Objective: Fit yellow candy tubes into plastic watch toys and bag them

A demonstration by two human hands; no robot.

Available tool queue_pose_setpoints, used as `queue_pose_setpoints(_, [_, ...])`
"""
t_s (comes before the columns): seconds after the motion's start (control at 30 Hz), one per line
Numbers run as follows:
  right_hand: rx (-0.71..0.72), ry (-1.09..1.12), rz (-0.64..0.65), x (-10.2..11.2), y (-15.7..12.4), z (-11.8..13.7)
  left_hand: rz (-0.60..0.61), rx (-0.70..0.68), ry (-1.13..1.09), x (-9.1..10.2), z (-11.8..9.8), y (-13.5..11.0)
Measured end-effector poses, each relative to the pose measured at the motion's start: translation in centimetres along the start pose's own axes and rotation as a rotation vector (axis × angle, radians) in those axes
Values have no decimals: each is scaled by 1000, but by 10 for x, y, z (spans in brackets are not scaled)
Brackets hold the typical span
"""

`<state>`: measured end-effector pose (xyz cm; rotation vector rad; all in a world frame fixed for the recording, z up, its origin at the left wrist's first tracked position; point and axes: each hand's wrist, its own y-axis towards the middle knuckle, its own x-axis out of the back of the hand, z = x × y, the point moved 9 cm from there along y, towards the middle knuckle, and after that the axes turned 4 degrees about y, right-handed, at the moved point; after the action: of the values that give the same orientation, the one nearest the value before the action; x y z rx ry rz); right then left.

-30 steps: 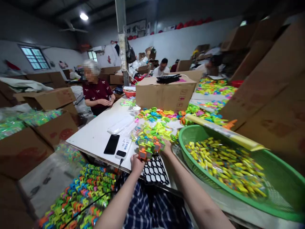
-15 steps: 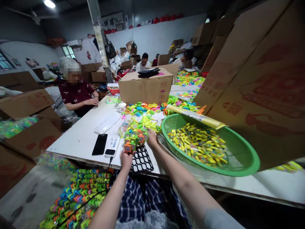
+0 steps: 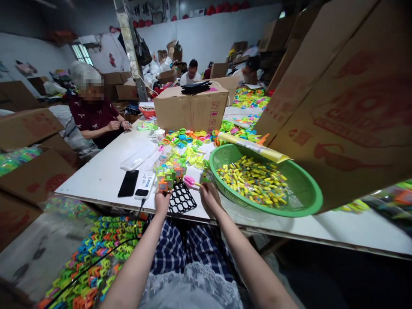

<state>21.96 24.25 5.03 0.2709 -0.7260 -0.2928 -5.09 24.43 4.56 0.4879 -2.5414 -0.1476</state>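
My left hand (image 3: 162, 202) is closed at the near-left corner of a black plastic grid tray (image 3: 182, 198), fingers pinching its edge beside an orange plastic piece. Orange and green toy pieces (image 3: 168, 175) with grey faces stand in rows on the far-left part of the tray; its near-right cells show bare. To the right of the tray, my right hand (image 3: 210, 197) is closed low over the table. A pink plastic piece (image 3: 189, 180) with a yellowish end reaches its fingertips; the exact grip is partly hidden. Loose yellow-green pieces (image 3: 195, 158) lie beyond the tray.
A green basket (image 3: 313, 201) of small yellow wrapped items stands right, with a yellow roll (image 3: 254, 147) across its rim. Left are a black phone (image 3: 128, 183) and a white box (image 3: 145, 183). A carton (image 3: 189, 109) stands behind; a co-worker (image 3: 93, 111) sits left.
My right hand has drawn back from the loose pile toward me, and the pink piece now shows at its fingertips. My left hand stays at the tray's corner. The view has shifted slightly.
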Motion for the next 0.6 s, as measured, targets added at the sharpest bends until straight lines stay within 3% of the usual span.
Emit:
queue_pose_setpoints(0.1, [-83,36,-29,1,-11,1,20,-36,37,5,-1,2])
queue_pose_setpoints(0.27, [-146,5,31,6,-23,12,25,-92,140,20,-1,1])
queue_pose_setpoints(0.47, [-184,-382,100,22,-36,29,74,-121,331,19,-6,-1])
queue_pose_setpoints(0.6, [-184,-436,121,26,-36,36,149,-143,434,12,-12,6])
